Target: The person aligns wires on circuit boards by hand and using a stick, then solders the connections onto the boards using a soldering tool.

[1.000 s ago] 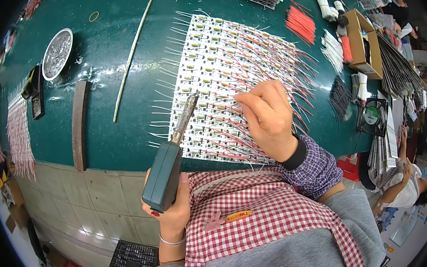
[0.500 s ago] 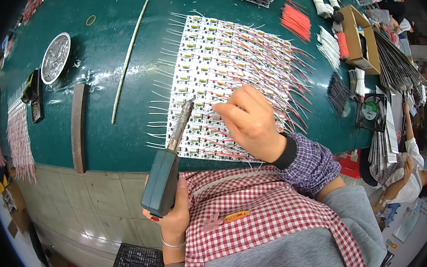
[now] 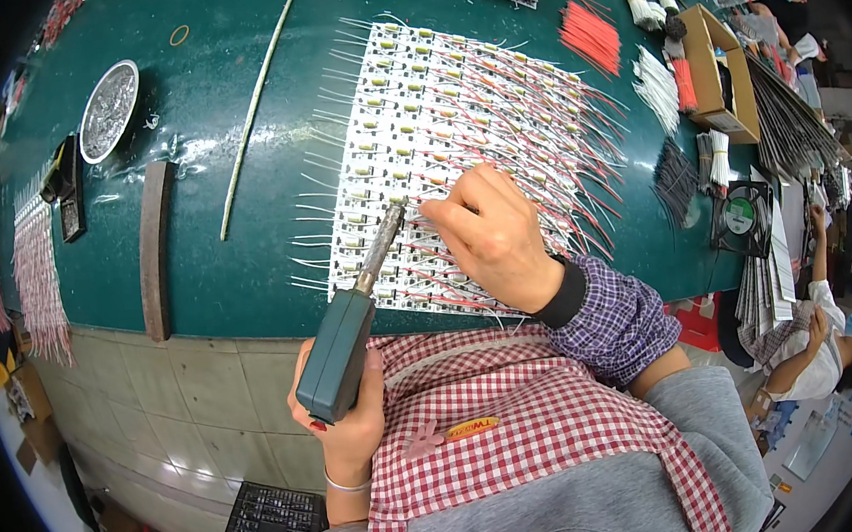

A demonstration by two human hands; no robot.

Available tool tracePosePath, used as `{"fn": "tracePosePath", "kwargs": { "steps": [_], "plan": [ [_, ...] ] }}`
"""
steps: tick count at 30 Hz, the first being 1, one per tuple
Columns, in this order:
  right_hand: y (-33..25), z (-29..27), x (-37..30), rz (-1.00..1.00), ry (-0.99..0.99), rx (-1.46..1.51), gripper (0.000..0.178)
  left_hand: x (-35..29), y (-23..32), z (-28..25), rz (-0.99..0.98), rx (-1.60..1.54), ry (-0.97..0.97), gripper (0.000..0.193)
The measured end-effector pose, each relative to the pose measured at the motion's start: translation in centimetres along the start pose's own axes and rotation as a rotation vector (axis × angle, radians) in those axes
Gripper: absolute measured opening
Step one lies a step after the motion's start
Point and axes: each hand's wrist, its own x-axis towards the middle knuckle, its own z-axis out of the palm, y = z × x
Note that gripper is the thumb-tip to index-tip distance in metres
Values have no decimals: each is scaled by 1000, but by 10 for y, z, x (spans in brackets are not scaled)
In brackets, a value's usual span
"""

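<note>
A dark green soldering gun point(image 3: 337, 355) is gripped in my left hand point(image 3: 360, 423), its metal tip angled up and away over the white circuit boards point(image 3: 366, 166). The boards lie in a block on the table, covered with small components and yellowish parts; white wires stick out on the left, red and white wires on the right. My right hand point(image 3: 496, 245) is closed in a pinch just above the boards, with what looks like the end of a thin wire at its fingertips. The gun's tip is close to those fingertips. Other fingers of the right hand curl under, partly hidden.
The green table point(image 3: 217, 282) holds a brown bar point(image 3: 158, 252), a thin pale stick point(image 3: 256, 119) and a metal bowl point(image 3: 110, 111). Bundles of red wires point(image 3: 589, 37) and white wires point(image 3: 654, 91), a cardboard box point(image 3: 740, 121) and a small fan point(image 3: 739, 213) stand right. Another person sits far right.
The soldering gun in my left hand has moved right and slightly down, its tip now closer to my right fingertips. My right hand has shifted slightly left.
</note>
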Motion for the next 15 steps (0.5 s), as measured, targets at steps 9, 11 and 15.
{"fn": "tracePosePath", "kwargs": {
  "steps": [9, 11, 15],
  "plan": [
    [1, 0, -1, -10, -9, -28, 23, 0, 5, 3, 34, 115, -45, 17],
    [0, 0, -1, -11, -7, -33, 24, -1, 2, 2, 102, 175, -50, 16],
    [0, 0, -1, -11, -4, -35, 23, -5, -3, 3, 88, 59, 33, 17]
  ]
}}
